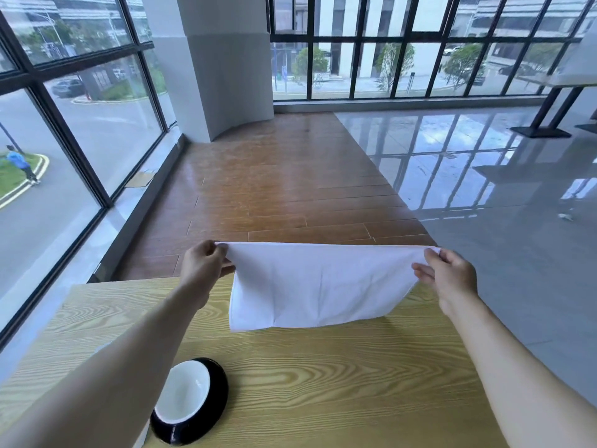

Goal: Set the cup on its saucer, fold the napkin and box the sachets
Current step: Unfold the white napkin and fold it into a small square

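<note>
Napkin point(323, 286), white cloth, held taut in the air between both hands above the far edge of the table point(323, 383). Left hand point(202, 263) pinches the upper left corner of the cloth between thumb and fingers, closed tightly on the fabric. Right hand point(449, 276) grips the upper right corner, with the thumb over the top edge and the fingers extended along the cloth's side, closed on it as well. The top edge of the napkin runs nearly straight from one hand to the other, and the body of the cloth hangs below and between them, doubled so that a rounded fold forms its lower left margin. That lower margin hangs just over the table's wood-grain top; whether it touches the surface cannot be determined. Cup point(182, 394), white inside and dark outside, sits on a black saucer point(206, 415) at the near left of the table, beside the left forearm and well apart from the napkin. A pale object lies just left of the saucer, mostly hidden by the forearm and not identifiable. Behind the table lie a wooden floor point(274, 189), a grey tiled floor point(484, 189), and tall windows point(403, 59).
</note>
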